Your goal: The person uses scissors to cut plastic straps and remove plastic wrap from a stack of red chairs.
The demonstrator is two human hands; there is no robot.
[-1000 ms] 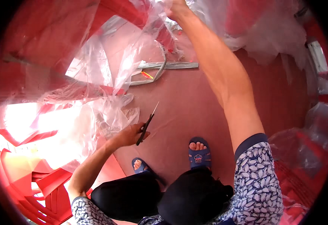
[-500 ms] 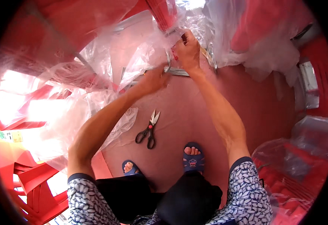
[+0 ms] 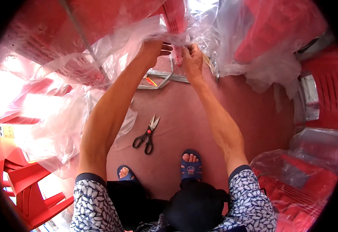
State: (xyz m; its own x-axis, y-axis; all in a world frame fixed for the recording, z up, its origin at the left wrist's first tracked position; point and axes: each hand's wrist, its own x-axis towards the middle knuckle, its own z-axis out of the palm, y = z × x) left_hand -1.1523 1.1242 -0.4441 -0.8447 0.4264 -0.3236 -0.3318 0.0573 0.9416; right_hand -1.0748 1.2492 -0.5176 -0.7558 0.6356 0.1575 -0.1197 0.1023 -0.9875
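Clear plastic film (image 3: 138, 38) hangs in loose folds around a stack of red plastic pieces (image 3: 172, 17) ahead of me. At the film's lower edge, my left hand (image 3: 153, 51) reaches up with its fingers stretched to the right and apart. Just right of it, my right hand (image 3: 193, 62) is closed in a pinch on the film's edge; its fingertips are partly hidden. A pair of black-handled scissors (image 3: 147, 135) lies on the reddish floor, blades a little apart, pointing away from me. Below the hands lies a grey strap (image 3: 165, 79).
More film-wrapped red pieces (image 3: 260, 34) stand at the far right, and others (image 3: 292, 189) lie at the near right. Red chairs (image 3: 31, 189) are at the near left. A small red and yellow thing (image 3: 151, 81) lies by the strap. My feet in blue sandals (image 3: 191, 167) are below.
My left hand has risen from near the strap to the film's edge, its fingers now spread. My right hand has come slightly lower, still at the film. The view has shifted a little.
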